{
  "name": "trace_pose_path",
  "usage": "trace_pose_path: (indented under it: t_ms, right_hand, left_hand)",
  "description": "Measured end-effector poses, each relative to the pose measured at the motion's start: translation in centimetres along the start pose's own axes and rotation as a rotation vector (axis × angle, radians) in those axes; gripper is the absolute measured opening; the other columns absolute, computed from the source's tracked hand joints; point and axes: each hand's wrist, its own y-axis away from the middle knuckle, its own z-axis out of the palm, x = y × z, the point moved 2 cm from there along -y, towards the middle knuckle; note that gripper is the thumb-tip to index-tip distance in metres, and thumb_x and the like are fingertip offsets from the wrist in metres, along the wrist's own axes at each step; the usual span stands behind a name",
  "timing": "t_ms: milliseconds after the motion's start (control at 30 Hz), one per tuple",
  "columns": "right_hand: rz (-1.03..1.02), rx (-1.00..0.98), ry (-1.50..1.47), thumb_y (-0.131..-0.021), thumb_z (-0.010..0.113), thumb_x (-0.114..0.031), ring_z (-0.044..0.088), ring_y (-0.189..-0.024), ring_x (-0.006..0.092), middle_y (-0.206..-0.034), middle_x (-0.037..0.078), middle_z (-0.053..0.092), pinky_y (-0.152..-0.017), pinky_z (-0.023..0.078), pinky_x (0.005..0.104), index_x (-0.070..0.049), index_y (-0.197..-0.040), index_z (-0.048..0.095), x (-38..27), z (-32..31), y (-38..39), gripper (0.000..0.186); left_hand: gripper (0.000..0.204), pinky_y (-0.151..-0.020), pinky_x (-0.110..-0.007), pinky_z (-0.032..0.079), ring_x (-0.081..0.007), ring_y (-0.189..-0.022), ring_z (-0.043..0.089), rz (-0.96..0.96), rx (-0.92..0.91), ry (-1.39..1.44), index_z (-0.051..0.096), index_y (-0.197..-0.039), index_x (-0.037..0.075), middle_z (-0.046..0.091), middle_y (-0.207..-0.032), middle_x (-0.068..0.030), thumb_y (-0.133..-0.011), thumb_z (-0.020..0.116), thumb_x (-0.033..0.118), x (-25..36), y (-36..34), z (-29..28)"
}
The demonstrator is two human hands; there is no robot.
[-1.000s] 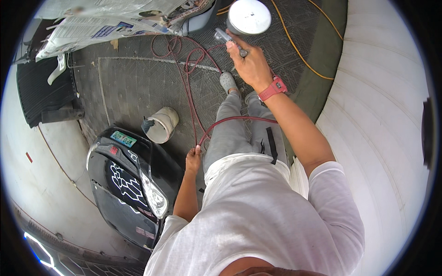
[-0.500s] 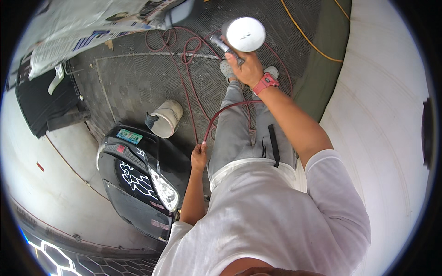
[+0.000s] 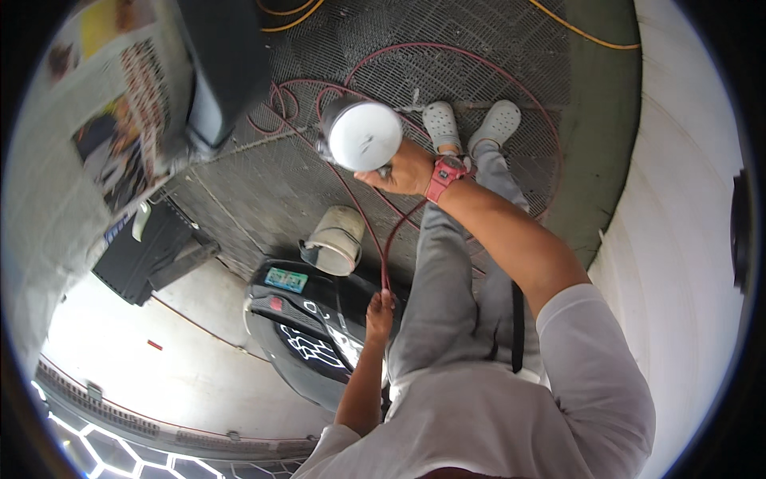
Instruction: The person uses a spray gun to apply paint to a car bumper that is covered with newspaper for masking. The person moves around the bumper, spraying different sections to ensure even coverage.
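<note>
Closest in, the left hand (image 3: pixel 381 306) is closed around the red hose (image 3: pixel 386 251), holding it up beside the black car part (image 3: pixel 307 335) at about seven o'clock. A little farther, at twelve o'clock, the right hand (image 3: pixel 408 169) grips the spray gun (image 3: pixel 361 136) with its round white cup on top, held out over the grate floor (image 3: pixel 495 72), with a white bucket (image 3: pixel 339 238) below it. It looks like getting ready to spray; next the gun must point at the black part while the hose stays clear.
</note>
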Motion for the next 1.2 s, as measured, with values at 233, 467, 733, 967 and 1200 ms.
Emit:
trace_pose_path:
  t_ms: [233, 467, 733, 967, 1200]
  right_hand:
    - [-0.01, 0.062, -0.065, -0.103, 0.063, -0.049, 0.075, -0.099, 0.0398, -0.111, 0.022, 0.077, -0.089, 0.06, 0.0465, -0.01, -0.123, 0.076, 8.2, -2.7, -5.1, 0.045]
    - [0.034, 0.397, -0.213, -0.107, 0.053, -0.058, 0.077, -0.074, 0.0216, -0.08, 0.01, 0.076, -0.074, 0.061, 0.036, -0.007, -0.117, 0.078, 10.5, -11.4, -17.7, 0.058]
    - [-0.088, 0.556, -0.428, -0.111, 0.05, -0.054, 0.066, -0.069, 0.0141, -0.08, 0.006, 0.07, -0.067, 0.054, 0.0329, -0.001, -0.126, 0.071, 9.2, -19.2, -24.9, 0.059]
    - [-0.015, 0.222, -0.234, -0.109, 0.053, -0.053, 0.077, -0.078, 0.0203, -0.092, 0.011, 0.081, -0.077, 0.062, 0.0367, -0.014, -0.136, 0.073, 8.2, -13.7, -13.5, 0.052]
    - [0.122, -0.106, -0.217, -0.106, 0.052, -0.064, 0.078, -0.074, 0.0271, -0.085, 0.013, 0.08, -0.081, 0.061, 0.039, -0.015, -0.139, 0.072, 5.4, -11.2, -8.2, 0.062]
  left_hand:
    - [0.056, -0.075, -0.033, 0.048, -0.0159, -0.078, 0.058, -0.06, 0.01, -0.165, 0.067, -0.099, 0.005, 0.06, -0.08, -0.0045, -0.112, 0.046, 0.055, 5.0, -4.5, 2.5]
    - [0.049, -0.07, -0.028, 0.044, -0.0121, -0.08, 0.059, -0.019, 0.059, 0.045, 0.067, -0.112, 0.011, 0.066, -0.089, 0.0002, -0.111, 0.048, 0.057, 7.1, -7.8, 2.0]
    - [0.049, -0.072, -0.03, 0.045, -0.01, -0.089, 0.061, -0.139, 0.105, 0.175, 0.066, -0.117, 0.012, 0.066, -0.097, 0.0005, -0.113, 0.044, 0.056, 9.2, -8.0, 1.9]
    - [0.054, -0.08, -0.034, 0.052, -0.0155, -0.092, 0.066, -0.231, 0.025, 0.166, 0.068, -0.121, 0.01, 0.068, -0.098, -0.0009, -0.11, 0.048, 0.059, 7.8, -7.6, 3.3]
    - [0.055, -0.078, -0.036, 0.055, -0.0187, -0.083, 0.067, -0.003, -0.032, -0.156, 0.071, -0.114, 0.004, 0.069, -0.09, -0.0091, -0.11, 0.05, 0.055, 5.1, -8.6, 3.1]
